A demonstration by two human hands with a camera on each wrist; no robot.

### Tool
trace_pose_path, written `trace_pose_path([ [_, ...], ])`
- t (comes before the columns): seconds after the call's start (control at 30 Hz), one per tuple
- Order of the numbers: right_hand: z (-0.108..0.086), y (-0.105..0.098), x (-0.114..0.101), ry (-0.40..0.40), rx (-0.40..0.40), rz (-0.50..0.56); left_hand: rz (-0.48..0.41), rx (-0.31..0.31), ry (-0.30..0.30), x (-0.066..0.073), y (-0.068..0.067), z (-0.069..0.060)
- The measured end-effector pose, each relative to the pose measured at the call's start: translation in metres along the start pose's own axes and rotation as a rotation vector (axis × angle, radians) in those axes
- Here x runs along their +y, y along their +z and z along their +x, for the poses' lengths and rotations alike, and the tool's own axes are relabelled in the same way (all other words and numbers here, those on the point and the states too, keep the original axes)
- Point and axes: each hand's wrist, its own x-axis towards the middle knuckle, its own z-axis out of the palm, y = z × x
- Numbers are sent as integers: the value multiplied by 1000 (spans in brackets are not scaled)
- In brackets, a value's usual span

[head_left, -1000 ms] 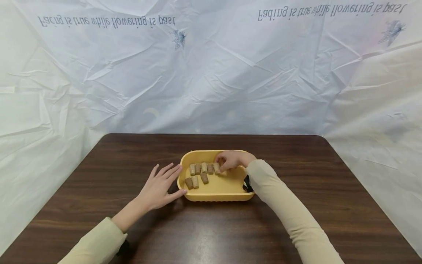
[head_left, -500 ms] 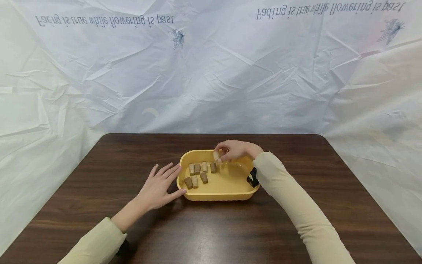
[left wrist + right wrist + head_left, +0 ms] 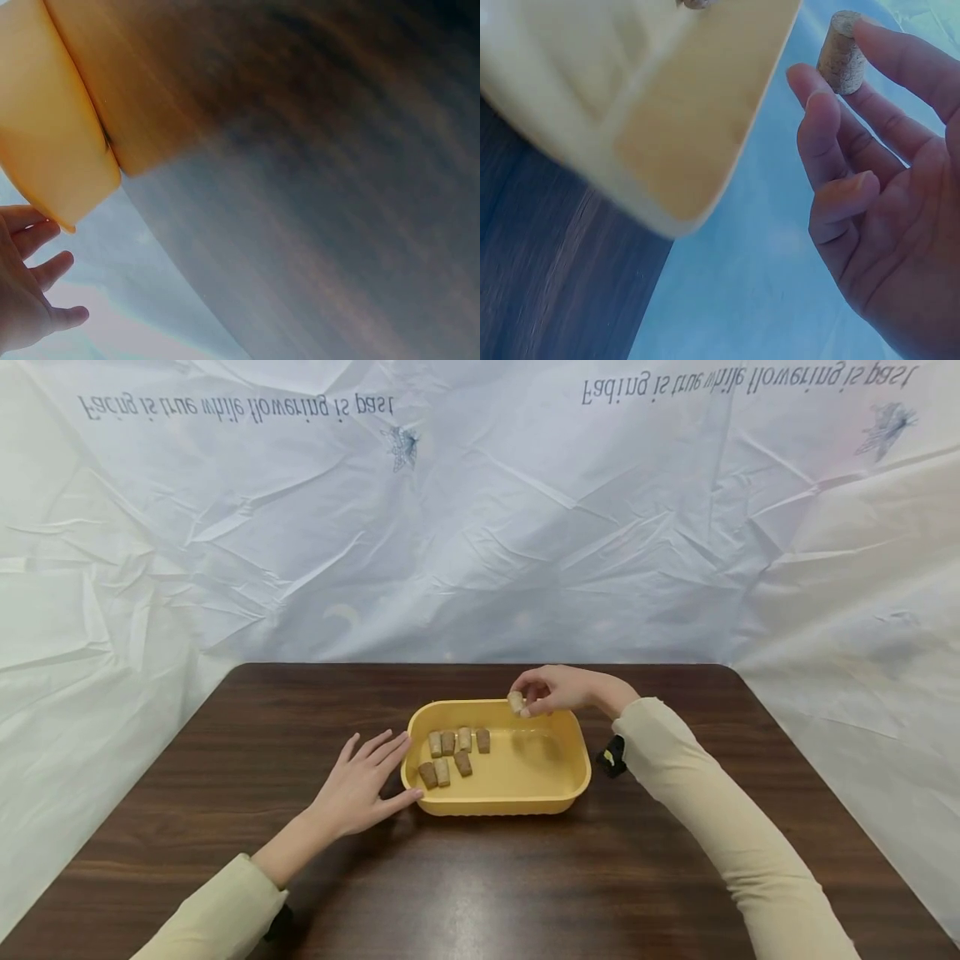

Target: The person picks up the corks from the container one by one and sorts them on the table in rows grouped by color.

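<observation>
My right hand point(image 3: 558, 689) pinches a light cork stopper point(image 3: 843, 54) between thumb and fingers, over the far right rim of a yellow plastic tub point(image 3: 517, 807). In the right wrist view the stopper is held at the fingertips, apart from the tub. My left hand point(image 3: 360, 787) is spread with straight fingers, fingertips and thumb at the tub's left rim; the left wrist view has these fingers point(image 3: 54, 270) by the tub's edge. Inside the tub, light and brown cork stoppers lie in two rows on the left: a light one point(image 3: 465, 740) and a brown one point(image 3: 483, 742) among them.
The tub stands on a dark wood table point(image 3: 300, 710). A pale printed sheet point(image 3: 480, 527) hangs behind the table and along its sides. A black strap piece point(image 3: 612, 757) shows at the right wrist.
My right hand has lifted the light cork stopper from the right end of the far row and carried it up, away and rightward. The brown stopper beside it shifted slightly. My left hand stays put.
</observation>
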Motion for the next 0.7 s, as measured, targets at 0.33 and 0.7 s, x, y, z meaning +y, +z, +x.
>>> trace_pose_path([
  [0.33, -28, -1, 17, 2, 62, -35, -6, 5, -2, 0, 0, 0],
  [0.7, -56, -2, 46, -64, 130, 37, -2, 7, -2, 0, 0, 0],
])
